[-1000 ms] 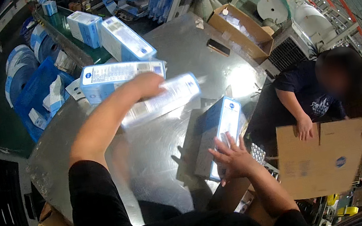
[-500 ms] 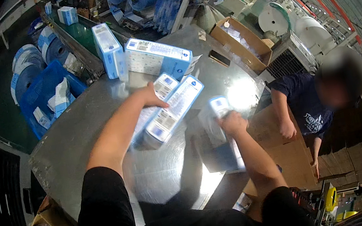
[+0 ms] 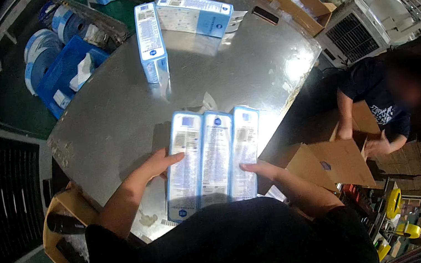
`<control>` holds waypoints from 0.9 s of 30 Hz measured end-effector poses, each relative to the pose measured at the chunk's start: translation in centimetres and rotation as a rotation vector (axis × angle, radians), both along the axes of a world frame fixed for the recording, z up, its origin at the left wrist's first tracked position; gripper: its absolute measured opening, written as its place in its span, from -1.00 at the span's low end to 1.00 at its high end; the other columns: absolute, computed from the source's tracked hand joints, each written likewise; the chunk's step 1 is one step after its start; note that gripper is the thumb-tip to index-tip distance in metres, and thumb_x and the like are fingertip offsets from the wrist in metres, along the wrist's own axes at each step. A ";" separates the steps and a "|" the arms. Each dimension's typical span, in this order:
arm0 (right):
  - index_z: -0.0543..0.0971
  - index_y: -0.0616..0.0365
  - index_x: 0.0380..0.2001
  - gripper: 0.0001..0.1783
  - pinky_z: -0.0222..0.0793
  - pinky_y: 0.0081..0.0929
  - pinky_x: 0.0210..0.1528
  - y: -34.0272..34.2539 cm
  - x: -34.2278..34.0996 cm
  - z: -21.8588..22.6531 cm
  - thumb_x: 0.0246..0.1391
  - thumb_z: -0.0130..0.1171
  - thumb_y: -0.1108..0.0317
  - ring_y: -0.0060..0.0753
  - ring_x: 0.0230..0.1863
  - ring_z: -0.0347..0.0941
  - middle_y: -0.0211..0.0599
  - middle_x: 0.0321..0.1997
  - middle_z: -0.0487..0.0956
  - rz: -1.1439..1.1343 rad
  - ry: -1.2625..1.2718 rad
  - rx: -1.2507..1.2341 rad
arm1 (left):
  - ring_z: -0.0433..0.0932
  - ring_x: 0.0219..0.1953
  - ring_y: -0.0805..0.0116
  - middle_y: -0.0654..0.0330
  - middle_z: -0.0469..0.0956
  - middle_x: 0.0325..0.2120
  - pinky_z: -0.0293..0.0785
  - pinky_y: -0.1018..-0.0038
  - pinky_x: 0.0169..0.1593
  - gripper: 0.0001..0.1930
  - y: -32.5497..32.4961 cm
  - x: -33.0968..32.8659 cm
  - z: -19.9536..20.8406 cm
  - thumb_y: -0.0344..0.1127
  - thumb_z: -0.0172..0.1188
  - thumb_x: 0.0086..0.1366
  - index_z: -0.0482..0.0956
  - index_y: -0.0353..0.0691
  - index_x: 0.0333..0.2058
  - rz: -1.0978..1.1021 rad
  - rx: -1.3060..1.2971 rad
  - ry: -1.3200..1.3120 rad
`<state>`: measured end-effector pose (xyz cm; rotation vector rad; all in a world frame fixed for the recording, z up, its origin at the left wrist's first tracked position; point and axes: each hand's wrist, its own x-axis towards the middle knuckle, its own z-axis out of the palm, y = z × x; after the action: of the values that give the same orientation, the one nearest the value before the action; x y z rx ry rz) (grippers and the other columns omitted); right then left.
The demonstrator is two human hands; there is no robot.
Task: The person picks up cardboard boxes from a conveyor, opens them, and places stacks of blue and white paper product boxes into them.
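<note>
Three blue-and-white packs stand side by side in a row at the near edge of the metal table: a left pack [image 3: 185,153], a middle pack [image 3: 216,153] and a right pack [image 3: 244,139]. My left hand [image 3: 159,166] presses the outer side of the left pack, thumb on its top. On the opposite side my right hand [image 3: 262,170] grips the right pack, so the row is squeezed between both hands. My torso hides the packs' near ends in part. Farther off are a narrow pack [image 3: 150,35] and another pack [image 3: 195,13] set at an angle to it.
On the metal table [image 3: 103,128] lies a phone [image 3: 265,15], beside a carton of white pieces [image 3: 286,0]. A co-worker [image 3: 379,96] at right handles an open carton [image 3: 334,160]. A blue crate [image 3: 63,78] and film rolls [image 3: 39,54] stand left; another carton [image 3: 63,236] is lower left.
The right-hand pack has joined the two under my left hand, and all three have come nearer my body. My view has shifted. The co-worker's carton now shows opened flaps.
</note>
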<state>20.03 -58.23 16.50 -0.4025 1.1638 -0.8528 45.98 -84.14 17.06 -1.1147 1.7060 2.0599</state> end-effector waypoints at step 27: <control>0.28 0.06 0.22 -0.16 0.35 -0.19 0.08 35.9 -10.1 7.1 -0.17 0.39 0.22 0.01 0.09 0.41 -0.07 0.13 0.45 0.169 1.634 -0.106 | 0.54 -0.17 0.43 0.15 0.58 -0.22 0.48 0.49 -0.07 -0.45 28.2 -1.2 2.5 -0.35 0.31 0.17 0.36 -0.34 0.13 0.346 -0.317 0.319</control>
<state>9.97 -22.29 23.62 -1.3948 2.4959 -0.2906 44.81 -55.89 19.55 -1.3078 2.1857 2.3316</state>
